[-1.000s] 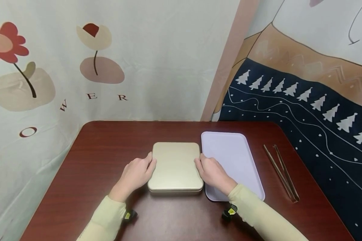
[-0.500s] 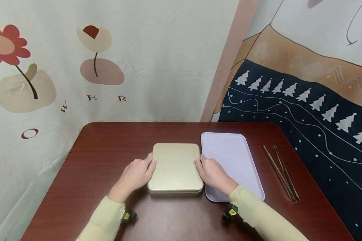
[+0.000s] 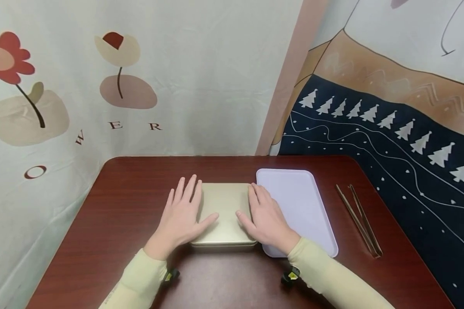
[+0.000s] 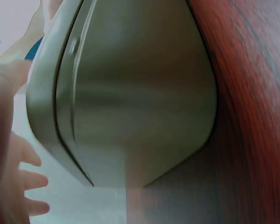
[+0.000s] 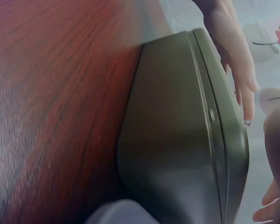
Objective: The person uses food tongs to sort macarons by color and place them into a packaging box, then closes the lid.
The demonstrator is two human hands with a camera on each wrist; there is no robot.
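In the middle of the table, a pale gold tin box [image 3: 227, 201] lies flat with its lid on. My left hand [image 3: 181, 219] is over its left edge, fingers spread and straight, thumb reaching across the lid. Over the opposite edge is my right hand [image 3: 267, 219], fingers extended forward and thumb pointing inward. Whether the palms press on the lid cannot be told. Both wrist views show the side of the tin [image 4: 140, 93] and the seam under its lid. The fingers [image 4: 35, 179] of the left hand stand out straight in the left wrist view. What the tin contains is hidden.
A lavender tray [image 3: 299, 201] lies right of the tin, partly under my right hand and forearm. Farther right, metal tongs [image 3: 361, 223] lie with their tips pointing away. Printed cloth [image 3: 216, 86] hangs behind the dark red wooden table [image 3: 139, 184].
Both hands have let go of the tin's sides. Their fingers have straightened and moved up over its left and right edges. The tin, tray and tongs stay in place.
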